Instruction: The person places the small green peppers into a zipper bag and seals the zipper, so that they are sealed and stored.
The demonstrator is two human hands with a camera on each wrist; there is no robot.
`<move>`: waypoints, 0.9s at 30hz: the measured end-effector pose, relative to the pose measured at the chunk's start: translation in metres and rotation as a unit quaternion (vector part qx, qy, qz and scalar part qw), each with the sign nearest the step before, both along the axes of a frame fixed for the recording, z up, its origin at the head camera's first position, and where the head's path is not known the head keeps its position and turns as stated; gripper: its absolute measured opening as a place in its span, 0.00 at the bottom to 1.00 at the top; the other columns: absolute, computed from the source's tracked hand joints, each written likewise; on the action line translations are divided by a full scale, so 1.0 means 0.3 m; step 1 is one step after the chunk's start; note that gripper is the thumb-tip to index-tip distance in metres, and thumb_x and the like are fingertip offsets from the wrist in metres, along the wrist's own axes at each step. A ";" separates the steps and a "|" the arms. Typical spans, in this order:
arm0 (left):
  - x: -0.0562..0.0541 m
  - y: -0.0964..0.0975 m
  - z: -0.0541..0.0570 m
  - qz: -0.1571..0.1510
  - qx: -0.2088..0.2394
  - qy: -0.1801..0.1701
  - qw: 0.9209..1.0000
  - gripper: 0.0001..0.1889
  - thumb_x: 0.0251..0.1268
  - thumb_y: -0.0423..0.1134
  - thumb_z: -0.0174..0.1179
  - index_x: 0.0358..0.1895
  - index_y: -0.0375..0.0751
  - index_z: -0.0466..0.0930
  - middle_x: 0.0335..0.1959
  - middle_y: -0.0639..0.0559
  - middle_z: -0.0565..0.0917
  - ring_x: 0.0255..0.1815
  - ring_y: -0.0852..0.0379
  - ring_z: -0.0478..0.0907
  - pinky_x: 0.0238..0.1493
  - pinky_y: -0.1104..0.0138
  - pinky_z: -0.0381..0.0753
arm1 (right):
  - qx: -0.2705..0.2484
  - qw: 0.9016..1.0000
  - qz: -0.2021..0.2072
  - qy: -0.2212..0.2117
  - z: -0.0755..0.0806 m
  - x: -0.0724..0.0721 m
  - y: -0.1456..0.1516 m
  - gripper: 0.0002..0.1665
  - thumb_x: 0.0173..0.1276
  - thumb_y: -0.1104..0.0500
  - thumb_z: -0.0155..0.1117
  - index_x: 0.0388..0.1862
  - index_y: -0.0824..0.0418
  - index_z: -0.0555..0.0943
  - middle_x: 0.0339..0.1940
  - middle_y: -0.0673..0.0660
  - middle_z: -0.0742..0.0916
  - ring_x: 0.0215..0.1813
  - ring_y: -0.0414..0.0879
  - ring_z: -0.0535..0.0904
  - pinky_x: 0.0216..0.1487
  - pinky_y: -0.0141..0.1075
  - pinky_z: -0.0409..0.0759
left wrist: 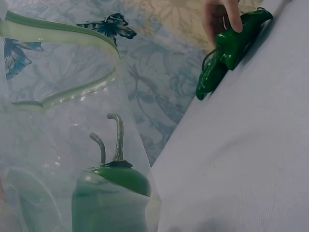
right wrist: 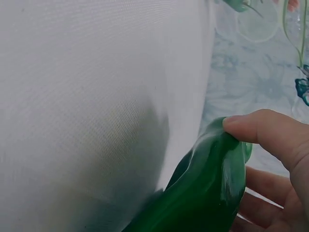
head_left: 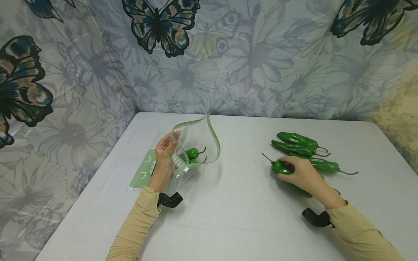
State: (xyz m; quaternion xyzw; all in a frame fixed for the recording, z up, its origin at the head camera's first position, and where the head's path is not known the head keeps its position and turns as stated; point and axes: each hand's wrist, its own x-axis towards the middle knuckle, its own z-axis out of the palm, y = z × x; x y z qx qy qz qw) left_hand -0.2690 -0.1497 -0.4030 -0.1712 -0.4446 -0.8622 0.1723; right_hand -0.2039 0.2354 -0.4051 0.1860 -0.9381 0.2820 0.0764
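My left hand (head_left: 164, 154) pinches the rim of a clear zip bag (head_left: 183, 175), its green-edged mouth standing wide. Inside it are two green peppers (head_left: 192, 153), stems pointing toward the opening; the left wrist view shows their stems and shoulders (left wrist: 113, 203) through the plastic. Over on the right, my right hand (head_left: 305, 174) grips a green pepper (head_left: 281, 167) between thumb and fingers, its stem pointing left. In the right wrist view the thumb presses on the glossy pepper (right wrist: 203, 188). Another pepper (head_left: 303, 192) lies partly hidden beneath that hand.
Beyond the right hand lie several more green peppers, among them a long one (head_left: 295, 139) at the back and another (head_left: 326, 165) nearer. Flat packaging with a green print (head_left: 142, 174) lies under the left hand. A floral butterfly cloth (head_left: 261, 72) borders the white table (head_left: 235, 217).
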 end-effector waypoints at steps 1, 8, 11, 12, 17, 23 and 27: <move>-0.001 -0.002 -0.001 0.000 0.000 0.002 1.000 0.17 0.39 0.41 0.71 0.38 0.43 0.83 0.39 0.52 0.83 0.48 0.55 0.76 0.61 0.57 0.52 | -0.001 1.000 0.000 -0.002 0.000 -0.002 -0.001 0.28 0.46 0.63 0.73 0.46 0.72 0.76 0.42 0.67 0.81 0.43 0.59 0.76 0.40 0.51 0.74; -0.002 -0.007 -0.003 0.002 -0.001 0.001 1.000 0.16 0.40 0.41 0.70 0.38 0.44 0.83 0.38 0.52 0.83 0.47 0.55 0.76 0.61 0.57 0.52 | -0.012 1.000 -0.006 -0.015 0.007 -0.007 -0.008 0.29 0.47 0.63 0.73 0.47 0.74 0.75 0.41 0.68 0.81 0.42 0.59 0.77 0.40 0.50 0.74; -0.002 -0.008 -0.003 0.003 0.003 -0.004 1.000 0.17 0.39 0.41 0.71 0.38 0.44 0.83 0.38 0.52 0.83 0.47 0.55 0.76 0.61 0.57 0.52 | -0.021 1.000 -0.007 -0.016 0.010 -0.007 -0.010 0.31 0.47 0.62 0.73 0.48 0.76 0.74 0.40 0.68 0.81 0.41 0.58 0.77 0.38 0.49 0.75; -0.002 -0.008 -0.003 0.003 0.005 -0.005 1.000 0.17 0.39 0.41 0.71 0.38 0.43 0.83 0.38 0.51 0.83 0.47 0.55 0.77 0.61 0.57 0.52 | -0.021 1.000 -0.008 -0.016 0.011 -0.007 -0.011 0.31 0.47 0.61 0.73 0.48 0.76 0.74 0.40 0.68 0.81 0.40 0.57 0.77 0.38 0.48 0.75; -0.001 -0.007 -0.001 0.000 0.012 -0.006 1.000 0.17 0.39 0.41 0.71 0.38 0.43 0.83 0.38 0.51 0.83 0.45 0.56 0.77 0.61 0.58 0.53 | -0.016 1.000 -0.014 -0.009 0.021 -0.008 -0.013 0.31 0.47 0.59 0.73 0.47 0.75 0.75 0.37 0.64 0.82 0.35 0.51 0.75 0.33 0.43 0.74; 0.000 -0.007 -0.001 -0.003 0.015 -0.002 1.000 0.17 0.40 0.40 0.71 0.38 0.42 0.83 0.38 0.51 0.83 0.46 0.56 0.77 0.61 0.57 0.53 | -0.020 1.000 -0.019 -0.015 0.039 -0.008 -0.019 0.29 0.48 0.58 0.73 0.47 0.74 0.76 0.37 0.65 0.82 0.36 0.53 0.77 0.34 0.44 0.75; 0.001 -0.008 0.000 -0.004 0.014 0.000 1.000 0.17 0.40 0.40 0.71 0.38 0.42 0.83 0.38 0.51 0.83 0.47 0.55 0.77 0.61 0.57 0.53 | -0.032 0.999 -0.027 -0.027 0.048 -0.007 -0.020 0.31 0.49 0.55 0.72 0.48 0.73 0.76 0.38 0.67 0.82 0.37 0.56 0.78 0.35 0.47 0.76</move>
